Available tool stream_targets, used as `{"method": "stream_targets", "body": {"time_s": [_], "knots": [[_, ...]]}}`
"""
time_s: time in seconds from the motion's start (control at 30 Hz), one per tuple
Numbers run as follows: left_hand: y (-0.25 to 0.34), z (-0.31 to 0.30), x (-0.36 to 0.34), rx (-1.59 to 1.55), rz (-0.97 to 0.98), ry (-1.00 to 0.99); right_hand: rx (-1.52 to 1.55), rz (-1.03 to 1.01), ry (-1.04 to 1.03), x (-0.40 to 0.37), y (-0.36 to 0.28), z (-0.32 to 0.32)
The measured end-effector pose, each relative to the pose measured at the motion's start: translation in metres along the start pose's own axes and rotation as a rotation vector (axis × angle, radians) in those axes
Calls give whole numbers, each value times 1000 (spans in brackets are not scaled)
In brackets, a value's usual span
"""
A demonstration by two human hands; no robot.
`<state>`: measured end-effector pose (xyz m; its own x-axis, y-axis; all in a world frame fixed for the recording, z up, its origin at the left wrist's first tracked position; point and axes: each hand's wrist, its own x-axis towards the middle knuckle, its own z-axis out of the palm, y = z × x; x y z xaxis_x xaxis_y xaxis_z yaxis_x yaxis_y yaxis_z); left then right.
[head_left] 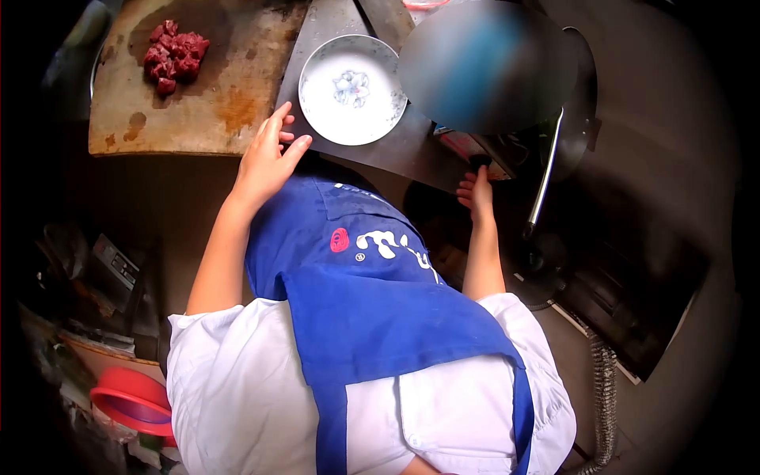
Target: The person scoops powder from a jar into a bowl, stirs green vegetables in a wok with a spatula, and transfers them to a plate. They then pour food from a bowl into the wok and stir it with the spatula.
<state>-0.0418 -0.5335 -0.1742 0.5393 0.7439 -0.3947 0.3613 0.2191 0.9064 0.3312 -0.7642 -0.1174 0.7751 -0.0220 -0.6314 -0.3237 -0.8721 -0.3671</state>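
I look straight down my own body, in a white shirt and blue apron. My left hand (pixel 265 158) rests flat, fingers apart, on the near edge of the steel counter, between a wooden chopping board (pixel 198 103) and a white patterned plate (pixel 351 89). Diced red meat (pixel 174 54) lies in a pile at the board's far left. My right hand (pixel 476 190) reaches down below the counter edge, its fingers on a small dark knob (pixel 480 161) at the stove front. The plate holds nothing.
A wok (pixel 546 79) with a long metal handle (pixel 546 170) sits on the stove at upper right. A red bowl (pixel 131 400) and cluttered shelves are low on the left. A corrugated hose (pixel 606 396) runs down at lower right.
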Motion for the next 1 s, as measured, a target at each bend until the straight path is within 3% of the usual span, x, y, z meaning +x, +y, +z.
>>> {"method": "stream_targets", "body": {"time_s": [0.03,0.07,0.13,0.17,0.33,0.4,0.47,0.77,0.9,0.97,1.0], "knots": [[-1,1,1,21,29,12,-363,-286,158,3,7,-1],[-3,2,2,41,58,27,-373,-287,160,3,6,-3],[-1,5,4,32,60,38,-993,-574,401,-3,-3,-5],[0,7,5,-23,35,31,-1111,-540,398,-5,-10,-5],[6,17,10,-85,-1,1,-1242,-620,396,-8,-26,-4],[8,18,12,45,21,2,-1270,-655,394,-2,-22,-6],[10,19,13,76,16,-10,-1263,-809,424,6,-16,-11],[-3,24,21,184,81,-3,-1174,-1079,432,13,-12,-16],[-2,26,20,209,78,11,-1165,-1082,428,25,-10,-23],[1,25,19,218,80,21,-1068,-661,77,51,-3,-39],[3,24,18,215,74,17,-1070,-660,77,45,0,-37]]}}
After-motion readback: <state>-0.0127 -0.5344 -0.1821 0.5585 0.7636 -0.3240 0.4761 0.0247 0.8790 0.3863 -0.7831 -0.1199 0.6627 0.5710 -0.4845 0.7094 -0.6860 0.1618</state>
